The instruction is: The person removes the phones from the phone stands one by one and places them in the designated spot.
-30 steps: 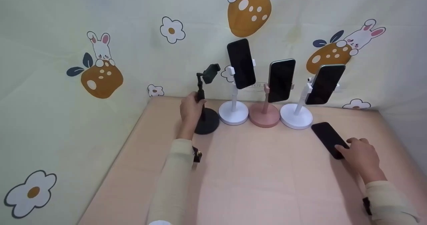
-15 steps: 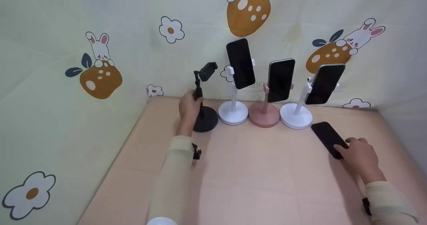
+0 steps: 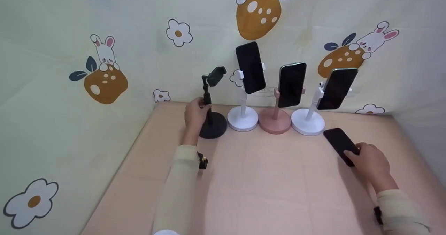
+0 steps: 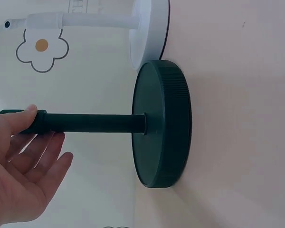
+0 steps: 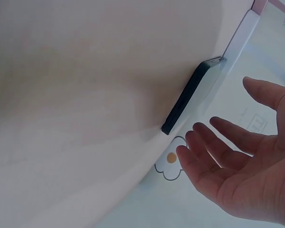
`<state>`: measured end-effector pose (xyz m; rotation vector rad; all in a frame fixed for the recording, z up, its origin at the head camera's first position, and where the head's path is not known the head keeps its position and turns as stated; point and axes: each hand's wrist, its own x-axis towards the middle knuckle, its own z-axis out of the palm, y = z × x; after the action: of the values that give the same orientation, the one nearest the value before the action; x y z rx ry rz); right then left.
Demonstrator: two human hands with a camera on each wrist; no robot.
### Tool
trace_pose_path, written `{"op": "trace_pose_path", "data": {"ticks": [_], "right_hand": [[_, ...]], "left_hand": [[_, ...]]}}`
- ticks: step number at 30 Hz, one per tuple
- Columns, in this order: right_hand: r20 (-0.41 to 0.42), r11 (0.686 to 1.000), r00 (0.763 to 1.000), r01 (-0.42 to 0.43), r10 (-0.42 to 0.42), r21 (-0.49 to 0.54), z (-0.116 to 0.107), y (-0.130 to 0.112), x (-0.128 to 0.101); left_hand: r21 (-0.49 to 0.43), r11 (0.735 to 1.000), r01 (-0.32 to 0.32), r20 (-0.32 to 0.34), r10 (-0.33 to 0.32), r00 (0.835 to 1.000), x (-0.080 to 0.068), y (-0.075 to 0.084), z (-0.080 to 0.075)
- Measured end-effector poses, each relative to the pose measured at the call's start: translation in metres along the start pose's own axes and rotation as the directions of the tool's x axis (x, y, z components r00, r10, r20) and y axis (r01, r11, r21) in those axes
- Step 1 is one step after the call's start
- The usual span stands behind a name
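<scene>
A black phone stand (image 3: pixel 212 125) with an empty clamp stands at the left end of a row of stands. My left hand (image 3: pixel 194 114) is at its pole. In the left wrist view the thumb lies on the pole (image 4: pixel 95 122) while the other fingers (image 4: pixel 38 161) stay loose beneath it, not wrapped round. A black phone (image 3: pixel 338 141) lies flat on the pink table (image 3: pixel 271 179) at the right. My right hand (image 3: pixel 371 161) hovers at its near end. The right wrist view shows that hand's fingers (image 5: pixel 228 137) spread and apart from the phone (image 5: pixel 190 97).
Three more stands each hold a dark phone upright: a white one (image 3: pixel 243 118), a pink one (image 3: pixel 275 120) and another white one (image 3: pixel 306 125). The white base (image 4: pixel 147 28) nearly touches the black base (image 4: pixel 164 123). Patterned cloth walls enclose the table at the back and sides.
The black stand and my left hand have shifted slightly left. My right hand has crept a little further along the phone on the table.
</scene>
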<state>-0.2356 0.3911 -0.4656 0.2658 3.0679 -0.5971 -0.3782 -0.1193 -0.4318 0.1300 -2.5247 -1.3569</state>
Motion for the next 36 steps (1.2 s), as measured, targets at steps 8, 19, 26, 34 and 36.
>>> {"op": "trace_pose_path", "data": {"ticks": [8, 19, 26, 34, 36], "right_hand": [[0.016, 1.0, 1.0, -0.015, 0.015, 0.009, 0.0, -0.006, 0.001], [0.013, 1.0, 1.0, 0.018, -0.018, 0.001, 0.002, -0.011, 0.001], [-0.017, 0.999, 0.998, 0.052, -0.052, -0.001, 0.006, -0.015, 0.002], [0.0, 0.999, 0.999, 0.052, -0.052, 0.006, 0.008, -0.021, 0.006], [0.009, 0.999, 0.999, 0.05, -0.05, 0.011, 0.009, -0.022, 0.006]], "left_hand": [[-0.003, 0.997, 0.082, 0.047, -0.082, 0.996, -0.013, -0.023, -0.003], [-0.049, 0.992, 0.113, 0.145, -0.105, 0.984, -0.027, -0.035, 0.003], [-0.026, 0.997, 0.075, 0.214, -0.068, 0.974, -0.031, -0.031, 0.017], [0.013, 0.999, 0.04, 0.275, -0.042, 0.961, -0.033, -0.019, 0.035], [0.02, 1.0, 0.017, 0.278, -0.022, 0.96, -0.032, -0.016, 0.039]]}}
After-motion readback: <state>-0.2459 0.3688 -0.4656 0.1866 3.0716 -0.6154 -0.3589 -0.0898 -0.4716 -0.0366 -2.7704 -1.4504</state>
